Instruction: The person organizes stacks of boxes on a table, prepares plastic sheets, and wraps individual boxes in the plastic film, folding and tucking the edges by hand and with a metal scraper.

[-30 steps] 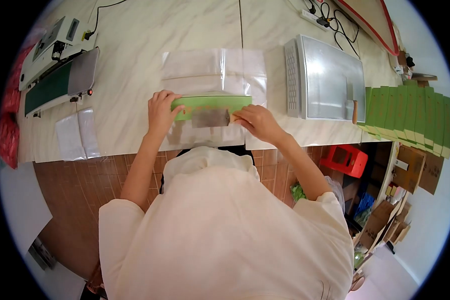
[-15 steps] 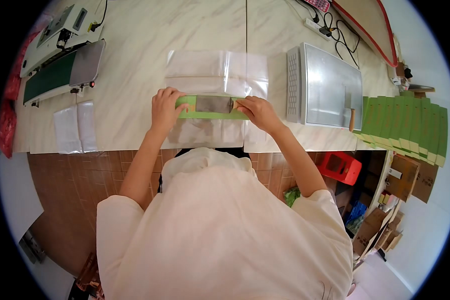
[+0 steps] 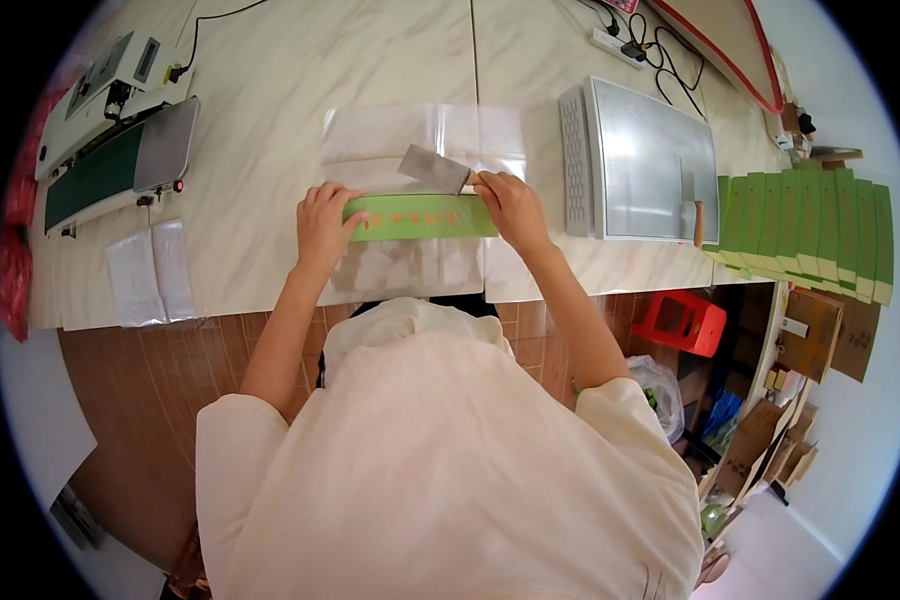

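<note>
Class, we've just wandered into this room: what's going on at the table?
A person's left hand grips the left end of a long green box with orange lettering, lying over clear plastic. The right hand, by the box's other end, holds a scraper, its flat metal blade angled beyond the far long edge. To the right are a metal-topped appliance and, past it, a row of similar green boxes.

The orange-lettered green box point(image 3: 420, 224) is lying between left hand point(image 3: 323, 222) and right hand point(image 3: 515, 210); the metal scraper point(image 3: 433, 168) is slanting from the latter.
</note>
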Tool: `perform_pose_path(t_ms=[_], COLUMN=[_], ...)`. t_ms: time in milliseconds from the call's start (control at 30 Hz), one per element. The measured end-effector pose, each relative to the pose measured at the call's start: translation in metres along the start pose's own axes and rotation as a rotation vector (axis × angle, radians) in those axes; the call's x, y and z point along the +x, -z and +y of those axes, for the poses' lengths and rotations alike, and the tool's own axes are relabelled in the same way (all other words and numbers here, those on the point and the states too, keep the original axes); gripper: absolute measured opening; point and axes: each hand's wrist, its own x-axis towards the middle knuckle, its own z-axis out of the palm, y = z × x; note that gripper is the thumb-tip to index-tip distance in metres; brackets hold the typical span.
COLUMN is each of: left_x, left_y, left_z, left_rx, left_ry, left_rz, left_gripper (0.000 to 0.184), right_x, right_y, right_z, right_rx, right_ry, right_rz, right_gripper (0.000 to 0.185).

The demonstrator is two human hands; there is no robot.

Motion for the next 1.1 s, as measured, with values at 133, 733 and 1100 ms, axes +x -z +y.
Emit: perform_pose_path(t_ms=[133, 733, 1100], left_x=[0.000, 0.001, 0.001], left_y=[0.001, 0.001, 0.000], left_z=[0.001, 0.001, -0.001], left_rx=[0.020, 0.019, 0.018], left_ry=[0.004, -0.015, -0.001], left_rz=[0.001, -0.012, -0.028], left_gripper=[0.033, 0.031, 0.031], right_x=[-0.013, -0.110, -0.116], right_y=[-0.005, -0.027, -0.023], right_z=[-0.017, -0.086, -0.066], right_rx=[0.149, -0.044, -0.320], right_ry=[-0.250, -0.492, -0.609], right_rz=[0.096, -0.141, -0.092], right_gripper=[0.021, 0.021, 0.025])
